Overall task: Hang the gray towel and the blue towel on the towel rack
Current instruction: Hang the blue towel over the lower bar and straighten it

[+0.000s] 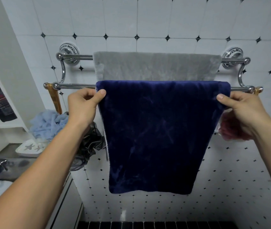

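Observation:
A chrome two-bar towel rack (75, 86) is fixed to the white tiled wall. The gray towel (156, 66) hangs folded over its upper, rear bar. The dark blue towel (157, 134) is draped over the lower, front bar and hangs down in front of the gray one. My left hand (83, 104) pinches the blue towel's left edge just under the bar. My right hand (240, 108) pinches its right edge at the same height.
A light blue mesh sponge (47, 124) and a dark one (88, 146) hang at the rack's left end by a wooden handle (54, 100). A reddish sponge (230, 128) hangs behind my right hand. A white soap dish (30, 147) and shelves stand at the left.

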